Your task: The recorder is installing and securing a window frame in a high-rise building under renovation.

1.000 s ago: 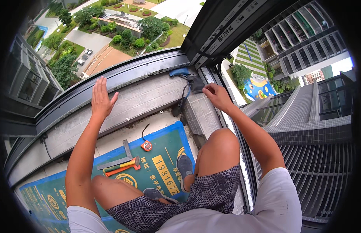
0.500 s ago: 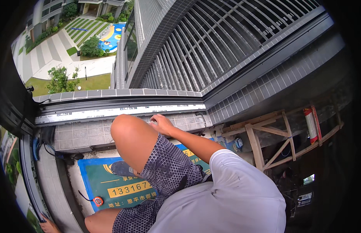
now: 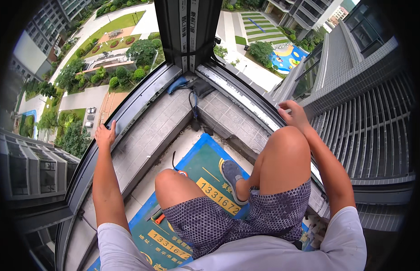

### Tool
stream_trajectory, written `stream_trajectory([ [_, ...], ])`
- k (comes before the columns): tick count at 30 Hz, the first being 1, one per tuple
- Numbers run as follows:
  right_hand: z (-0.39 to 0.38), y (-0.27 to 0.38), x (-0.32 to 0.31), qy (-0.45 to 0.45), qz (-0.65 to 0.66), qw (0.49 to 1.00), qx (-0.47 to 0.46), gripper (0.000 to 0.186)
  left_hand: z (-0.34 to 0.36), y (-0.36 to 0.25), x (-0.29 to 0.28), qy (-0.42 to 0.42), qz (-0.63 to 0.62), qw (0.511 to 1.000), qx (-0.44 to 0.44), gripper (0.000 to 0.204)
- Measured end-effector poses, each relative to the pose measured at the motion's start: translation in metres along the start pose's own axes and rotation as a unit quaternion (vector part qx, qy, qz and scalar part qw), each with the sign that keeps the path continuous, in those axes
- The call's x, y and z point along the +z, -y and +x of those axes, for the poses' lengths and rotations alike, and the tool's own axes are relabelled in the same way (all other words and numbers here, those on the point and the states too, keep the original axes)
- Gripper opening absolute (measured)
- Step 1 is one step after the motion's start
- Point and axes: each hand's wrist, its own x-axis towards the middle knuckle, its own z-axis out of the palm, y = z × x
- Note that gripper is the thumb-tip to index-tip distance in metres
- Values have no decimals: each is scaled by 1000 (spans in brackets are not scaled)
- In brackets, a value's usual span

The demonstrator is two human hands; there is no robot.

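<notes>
Plainly, we see the left hand (image 3: 106, 134) lying unclenched on the left rail (image 3: 144, 98), the right hand (image 3: 294, 114) half-curled at the right rail (image 3: 239, 97) (its hold we cannot tell), both edging the tiled ledge (image 3: 158, 118). Leaning outward could, we judge, upset balance.

Tiled ledge (image 3: 149, 128), green floor sheet (image 3: 201, 157), daylit courtyard (image 3: 85, 95) outside

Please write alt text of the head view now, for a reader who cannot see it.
A person's left hand rests on the left rail of a dark corner window frame; the right hand is close to the right rail. Below are bent knees and a green floor mat; outside lies a garden.
</notes>
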Motion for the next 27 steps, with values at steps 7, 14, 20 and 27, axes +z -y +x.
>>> stream_trajectory([
  [7,234,262,65,-101,-242,772,-579,25,-6,-1,-9,-9,3,1000,-20,106],
  [14,391,414,93,-83,-588,601,-535,50,10,-26,-38,55,20,997,-48,96],
  [20,450,417,146,-127,-627,597,-485,38,40,-133,-39,49,-84,995,29,88],
  [27,432,438,146,-95,-690,541,-472,50,39,-136,-24,55,-18,997,-47,92],
])
